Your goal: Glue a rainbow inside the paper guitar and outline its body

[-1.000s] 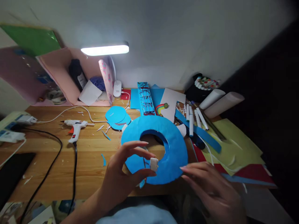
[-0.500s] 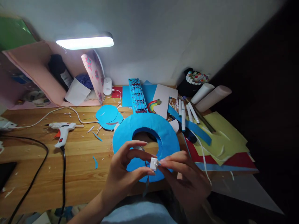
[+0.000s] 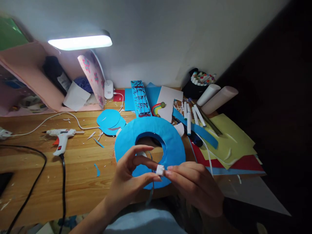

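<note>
Your left hand (image 3: 123, 182) pinches 1 small white block (image 3: 160, 170); your right hand (image 3: 198, 185) meets its edge, grip unclear. Beyond them, the blue ring (image 3: 174, 139) looks already covered; the block is separate.

block (image 3: 159, 170) between left hand (image 3: 130, 177) and right hand (image 3: 197, 183), before ring (image 3: 174, 139) on table (image 3: 80, 188). strip (image 3: 141, 101) behind ring. glue gun (image 3: 62, 141) left, discs (image 3: 108, 118) between it and ring. markers (image 3: 188, 122) back right, paper sheets (image 3: 229, 130) farther right, rolls (image 3: 220, 100) behind sheets.

The blue ring (image 3: 175, 143) is partly hidden by the left grip (image 3: 126, 178). Toward the worktop's (image 3: 80, 185) left edge, a black slab (image 3: 5, 182) is cropped.
</note>
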A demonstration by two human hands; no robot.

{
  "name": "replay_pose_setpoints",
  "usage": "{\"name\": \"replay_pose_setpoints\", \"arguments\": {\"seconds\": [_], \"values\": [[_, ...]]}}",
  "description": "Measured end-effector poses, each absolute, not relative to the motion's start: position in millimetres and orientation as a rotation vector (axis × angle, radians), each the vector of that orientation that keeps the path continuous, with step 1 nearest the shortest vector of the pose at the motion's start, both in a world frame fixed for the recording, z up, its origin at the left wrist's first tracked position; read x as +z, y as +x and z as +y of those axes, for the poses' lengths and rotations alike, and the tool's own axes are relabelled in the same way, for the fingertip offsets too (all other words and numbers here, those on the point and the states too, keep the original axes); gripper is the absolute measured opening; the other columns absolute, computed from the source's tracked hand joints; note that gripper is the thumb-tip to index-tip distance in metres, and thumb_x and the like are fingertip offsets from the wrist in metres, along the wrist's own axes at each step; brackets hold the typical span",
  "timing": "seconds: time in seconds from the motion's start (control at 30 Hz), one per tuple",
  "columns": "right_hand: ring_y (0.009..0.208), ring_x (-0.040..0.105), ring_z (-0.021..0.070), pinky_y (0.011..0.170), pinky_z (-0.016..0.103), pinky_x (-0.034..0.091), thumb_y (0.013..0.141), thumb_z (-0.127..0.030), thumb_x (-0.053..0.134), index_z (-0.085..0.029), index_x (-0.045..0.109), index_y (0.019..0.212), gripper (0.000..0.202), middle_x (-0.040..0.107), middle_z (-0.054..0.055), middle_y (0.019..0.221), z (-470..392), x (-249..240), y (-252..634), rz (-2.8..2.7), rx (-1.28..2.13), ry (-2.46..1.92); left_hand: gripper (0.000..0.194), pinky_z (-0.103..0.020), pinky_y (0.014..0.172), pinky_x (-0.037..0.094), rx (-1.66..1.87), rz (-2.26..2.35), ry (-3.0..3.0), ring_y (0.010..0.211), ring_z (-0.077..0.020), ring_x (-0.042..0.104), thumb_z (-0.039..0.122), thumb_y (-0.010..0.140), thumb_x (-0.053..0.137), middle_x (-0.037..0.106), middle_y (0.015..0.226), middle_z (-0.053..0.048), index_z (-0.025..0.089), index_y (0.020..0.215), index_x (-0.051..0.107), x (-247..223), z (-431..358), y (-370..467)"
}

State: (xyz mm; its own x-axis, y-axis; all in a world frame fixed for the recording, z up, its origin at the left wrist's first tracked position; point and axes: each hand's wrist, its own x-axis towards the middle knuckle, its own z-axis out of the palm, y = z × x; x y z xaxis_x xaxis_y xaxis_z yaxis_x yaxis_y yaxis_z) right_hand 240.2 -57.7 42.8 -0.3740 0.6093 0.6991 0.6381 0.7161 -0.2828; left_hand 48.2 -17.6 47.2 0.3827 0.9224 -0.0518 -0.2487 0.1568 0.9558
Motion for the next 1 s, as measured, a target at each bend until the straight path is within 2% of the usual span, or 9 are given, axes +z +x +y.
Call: {"name": "replay_pose_setpoints", "arguments": {"seconds": [0.37,0.63,0.83,1.0], "values": [[0.096,0.056,0.0164,0.084,0.028,0.05,0.083,-0.002,0.058,-0.012,0.059,0.111,0.029,0.066,0.005,0.099,-50.0,37.6,244.8,-2.121,-0.065,-0.976,0.044,-0.013,0.07,0.052,0.972,0.816,1.02,0.078,-0.0099,0.069,0.021,0.066,0.081,0.075,0.08,0.002,0.022,0.104,0.058,47.1,-14.8,55.0],[0.095,0.06,0.0165,0.084,0.028,0.052,0.081,-0.003,0.062,-0.01,0.061,0.112,0.032,0.069,0.007,0.099,-52.7,35.3,241.2,-2.108,-0.122,-0.969,0.039,-0.015,0.071,0.052,0.942,0.832,0.905,0.075,-0.0106,0.07,0.027,0.068,0.079,0.075,0.079,-0.001,0.02,0.101,0.057,48.2,-12.4,55.8],[0.08,0.064,0.0134,0.068,0.025,0.056,0.08,-0.007,0.066,-0.018,0.063,0.104,0.026,0.07,0.002,0.085,-45.5,38.6,236.2,-1.875,-0.02,-0.976,0.039,-0.012,0.066,0.049,0.832,0.679,0.745,0.073,-0.0081,0.068,0.028,0.069,0.079,0.075,0.079,0.0,0.02,0.101,0.058,40.4,-9.1,55.0],[0.077,0.063,0.0138,0.064,0.026,0.053,0.081,-0.009,0.065,-0.019,0.064,0.1,0.022,0.069,0.002,0.083,-39.2,40.5,237.4,-1.823,0.112,-0.982,0.041,-0.012,0.06,0.045,0.791,0.667,0.751,0.07,-0.0076,0.066,0.03,0.069,0.078,0.074,0.079,-0.001,0.021,0.104,0.059,36.6,-10.0,54.1]]}}
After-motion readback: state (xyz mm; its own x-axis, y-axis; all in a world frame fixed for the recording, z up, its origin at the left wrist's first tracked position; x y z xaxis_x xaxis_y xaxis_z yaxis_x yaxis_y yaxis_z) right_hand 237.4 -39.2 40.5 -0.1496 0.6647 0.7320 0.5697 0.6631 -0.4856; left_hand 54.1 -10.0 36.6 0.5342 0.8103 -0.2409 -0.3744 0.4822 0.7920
